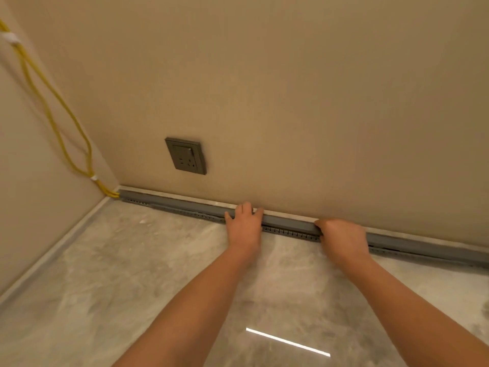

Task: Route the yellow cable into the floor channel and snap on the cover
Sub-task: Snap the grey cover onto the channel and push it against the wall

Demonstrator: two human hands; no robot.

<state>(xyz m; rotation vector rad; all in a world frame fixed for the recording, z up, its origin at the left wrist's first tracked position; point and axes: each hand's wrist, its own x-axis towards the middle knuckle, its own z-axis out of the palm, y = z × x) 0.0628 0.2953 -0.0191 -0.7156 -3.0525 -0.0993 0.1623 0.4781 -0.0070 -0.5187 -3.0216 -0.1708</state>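
The long grey plastic floor channel [288,225] runs along the foot of the far wall [291,88], from the left corner out to the right edge of view. The grey plastic cover [185,205] lies on the channel. The left hand [244,221] rests on the cover near mid-run; the right hand [341,235] rests on it just to the right. The yellow cable [57,112] descends the left wall into the channel's corner end. A square grey wall socket [186,156] sits above the channel, left of both hands. The polished stone floor [132,274] lies before the channel.
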